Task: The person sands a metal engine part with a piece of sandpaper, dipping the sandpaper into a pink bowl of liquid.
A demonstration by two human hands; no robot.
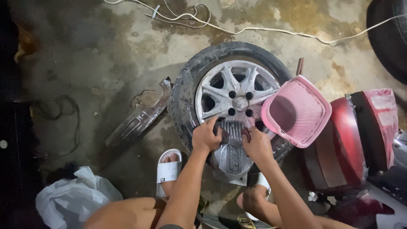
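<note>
Pink basket leans over the wheel; both hands (fingers curled) grip a ribbed metal cover.

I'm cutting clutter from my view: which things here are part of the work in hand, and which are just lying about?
In hand:
left hand and right hand, both on the ribbed metal cover
wheel under it

Lying about:
pink basket
white cord
white plastic bag
grey trim piece
red panel

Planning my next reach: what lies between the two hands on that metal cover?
In the head view, only the ribbed top of the grey metal cover lies between the left hand and right hand.
</note>
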